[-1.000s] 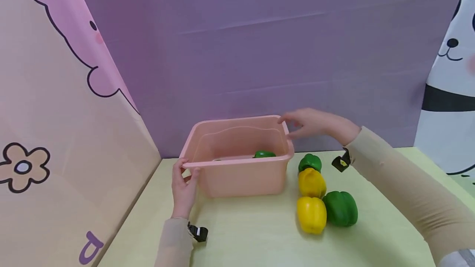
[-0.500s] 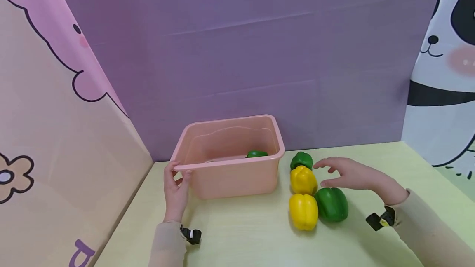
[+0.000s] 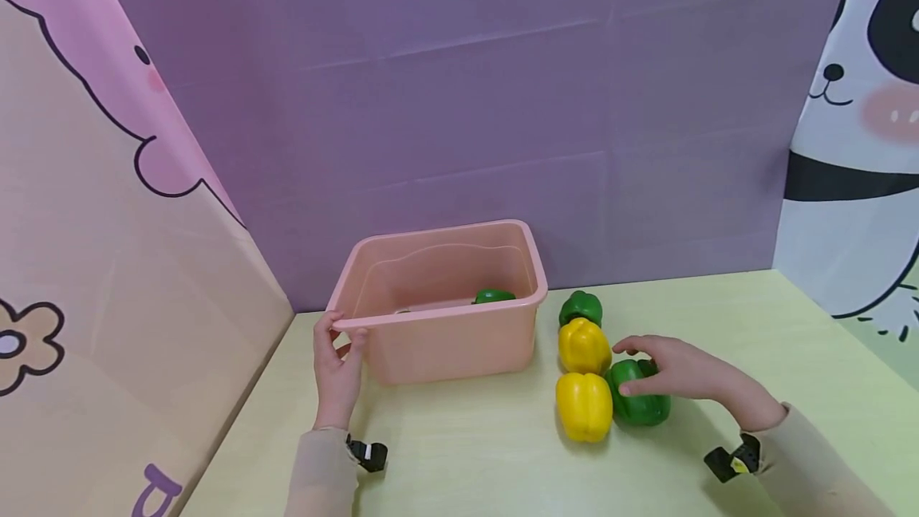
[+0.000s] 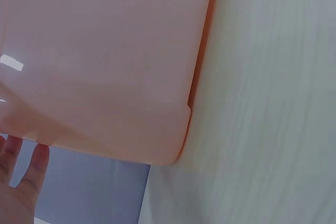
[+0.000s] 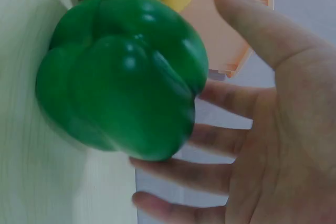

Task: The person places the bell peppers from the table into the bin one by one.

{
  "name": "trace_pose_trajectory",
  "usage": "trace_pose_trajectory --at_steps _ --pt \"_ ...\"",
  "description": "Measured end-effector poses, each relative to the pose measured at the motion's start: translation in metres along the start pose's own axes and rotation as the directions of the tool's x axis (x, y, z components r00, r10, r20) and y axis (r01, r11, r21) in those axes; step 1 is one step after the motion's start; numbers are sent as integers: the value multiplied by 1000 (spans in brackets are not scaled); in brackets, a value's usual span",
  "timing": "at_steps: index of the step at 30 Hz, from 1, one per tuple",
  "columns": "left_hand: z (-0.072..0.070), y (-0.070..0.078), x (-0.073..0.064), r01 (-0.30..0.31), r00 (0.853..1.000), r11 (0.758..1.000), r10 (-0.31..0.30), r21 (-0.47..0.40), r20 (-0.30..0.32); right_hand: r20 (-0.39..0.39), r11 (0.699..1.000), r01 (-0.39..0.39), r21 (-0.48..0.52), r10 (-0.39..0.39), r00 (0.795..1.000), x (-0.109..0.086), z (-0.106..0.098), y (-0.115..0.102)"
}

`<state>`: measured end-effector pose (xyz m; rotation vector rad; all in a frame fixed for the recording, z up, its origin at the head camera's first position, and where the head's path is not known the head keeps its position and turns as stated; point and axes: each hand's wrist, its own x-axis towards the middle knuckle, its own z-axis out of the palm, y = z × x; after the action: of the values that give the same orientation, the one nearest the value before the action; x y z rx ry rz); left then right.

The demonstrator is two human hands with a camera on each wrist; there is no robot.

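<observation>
Gripping pink bin [image 3: 445,351] w/ L hand [image 3: 338,377], R hand [image 3: 678,369] at front green pepper [image 3: 640,413], fingers [image 5: 184,176] loosely parted, yellow pepper [image 3: 584,408] adj.

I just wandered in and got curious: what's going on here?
A person's left hand grips the near-left rim of a pink bin, where one green pepper shows inside. Their right hand is at the front green pepper on the table, fingers not closed around it. Two yellow peppers and the back green pepper sit beside the bin.
</observation>
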<state>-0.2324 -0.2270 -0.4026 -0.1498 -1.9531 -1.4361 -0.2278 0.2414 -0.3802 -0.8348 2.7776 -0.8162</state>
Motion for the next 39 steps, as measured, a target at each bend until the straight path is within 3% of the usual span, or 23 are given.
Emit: trace_pose_trajectory --at_steps 3,9,16,24,39 --pt "1 9 -1 -7 1000 1000 7 2 -2 33 1000 -20 -2 20 999 1 4 2" --pt "1 11 -2 -25 1000 1000 25 -1 -9 87 997 -38 68 32 996 3 13 7" --pt "2 8 -2 -13 1000 1000 13 -16 -3 51 996 -46 81 42 998 0 15 8" --pt "-3 11 0 -17 999 999 16 32 33 24 997 -24 75 23 999 1 17 12" --pt "-4 8 1 -25 999 999 24 24 36 -29 994 -96 59 98 995 3 22 16"
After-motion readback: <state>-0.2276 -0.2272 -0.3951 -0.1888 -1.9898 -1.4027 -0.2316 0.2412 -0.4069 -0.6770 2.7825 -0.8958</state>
